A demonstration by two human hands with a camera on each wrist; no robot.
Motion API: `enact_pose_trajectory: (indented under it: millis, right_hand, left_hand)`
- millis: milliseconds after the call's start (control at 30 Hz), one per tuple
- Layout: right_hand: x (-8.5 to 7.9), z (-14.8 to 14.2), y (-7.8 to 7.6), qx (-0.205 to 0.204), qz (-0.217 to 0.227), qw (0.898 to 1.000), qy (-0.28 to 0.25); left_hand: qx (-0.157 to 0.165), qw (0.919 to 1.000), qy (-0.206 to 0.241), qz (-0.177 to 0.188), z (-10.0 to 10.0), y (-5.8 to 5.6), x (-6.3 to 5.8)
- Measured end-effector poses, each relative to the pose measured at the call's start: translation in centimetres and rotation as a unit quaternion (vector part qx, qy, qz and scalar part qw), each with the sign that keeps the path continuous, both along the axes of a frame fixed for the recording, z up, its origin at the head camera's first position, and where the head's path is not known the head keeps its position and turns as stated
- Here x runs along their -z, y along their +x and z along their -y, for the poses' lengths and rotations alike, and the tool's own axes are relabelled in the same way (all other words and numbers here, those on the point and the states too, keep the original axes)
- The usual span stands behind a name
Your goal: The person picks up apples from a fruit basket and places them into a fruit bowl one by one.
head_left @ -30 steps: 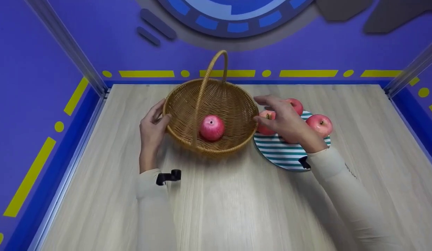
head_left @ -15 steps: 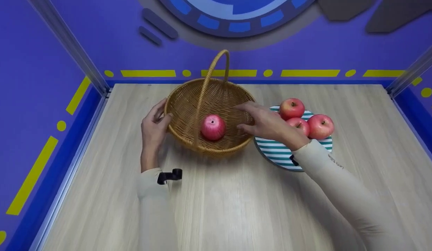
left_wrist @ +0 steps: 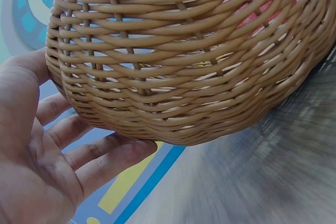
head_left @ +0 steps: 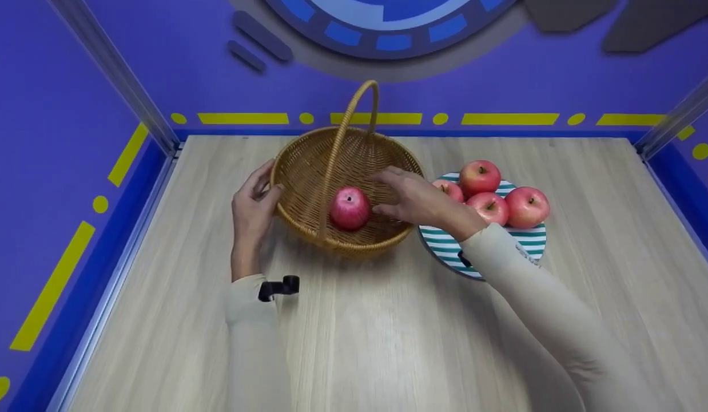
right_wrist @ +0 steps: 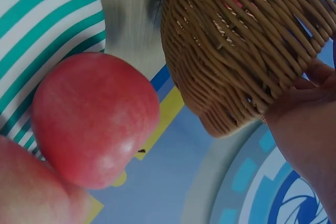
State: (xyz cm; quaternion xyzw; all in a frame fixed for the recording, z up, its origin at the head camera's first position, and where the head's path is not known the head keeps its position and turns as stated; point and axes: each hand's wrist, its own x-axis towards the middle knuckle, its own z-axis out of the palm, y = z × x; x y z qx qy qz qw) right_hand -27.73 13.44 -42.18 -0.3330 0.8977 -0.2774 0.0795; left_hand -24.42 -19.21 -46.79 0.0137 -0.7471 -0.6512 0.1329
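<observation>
A round wicker basket with a tall arched handle stands in the middle of the table. My left hand grips its left side, thumb over the rim and fingers along the outside, as the left wrist view shows. Inside the basket lies one dark pink apple, its pale end and a dark spot facing up. My right hand reaches across the basket's right rim with fingers extended. Its thumb tip is just right of the apple, and nothing is held in it.
Right of the basket, a plate with green and white stripes carries several apples. One apple there is partly covered by my right hand. Blue panels with yellow marks border the wooden table.
My right hand has moved left from above the plate, over the rim and into the basket, toward the apple. More apples on the plate show now. My left hand keeps its grip.
</observation>
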Motion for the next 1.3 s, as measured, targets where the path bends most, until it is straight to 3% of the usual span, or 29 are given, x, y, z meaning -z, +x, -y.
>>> enact_pose_trajectory:
  millis: [433,767,1000,1300]
  right_hand:
    - [1.0,1.9,-0.7,0.006,0.015,0.999,0.041]
    - [1.5,2.7,-1.1,-0.029,0.024,0.998,0.046]
    - [1.6,2.7,-1.0,-0.026,0.011,0.998,0.059]
    - [1.9,2.9,-1.1,-0.031,0.015,0.999,0.034]
  left_hand:
    - [0.001,0.9998,0.019,0.003,-0.3,-0.2,-0.2]
    - [0.004,0.9998,0.014,-0.01,-0.3,0.0,-0.5]
    - [0.009,0.9996,0.022,-0.011,-0.3,0.0,-0.4]
    - [0.011,0.9996,0.024,-0.003,-0.2,0.1,-0.3]
